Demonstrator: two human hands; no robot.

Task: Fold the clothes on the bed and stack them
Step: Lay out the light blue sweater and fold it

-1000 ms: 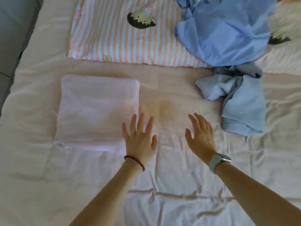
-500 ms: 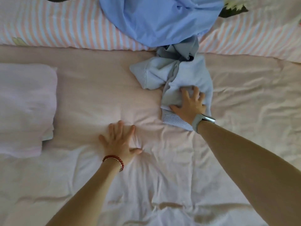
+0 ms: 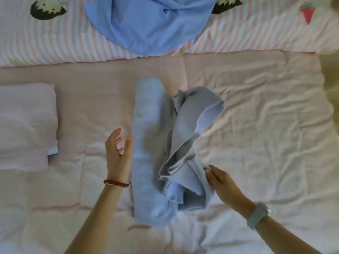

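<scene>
A crumpled light blue garment (image 3: 146, 143) lies in the middle of the pale pink bed (image 3: 256, 125), one long part stretched toward me. My right hand (image 3: 220, 182) pinches its bunched right edge near the lower end. My left hand (image 3: 118, 153) hovers at the garment's left edge, fingers loosely spread, holding nothing. A folded pale pink cloth (image 3: 25, 125) rests at the left. A brighter blue garment (image 3: 150, 22) lies unfolded at the back on the striped pillows.
Two pink-and-white striped pillows (image 3: 45, 43) with cartoon prints run along the back. The bed's right edge (image 3: 328, 107) shows a yellowish floor beyond. Wrinkled bedding spreads to the right of the garment.
My right hand dragged the light blue garment from near the pillows toward me into the bed's middle. My left hand lifted off the sheet and came beside the garment.
</scene>
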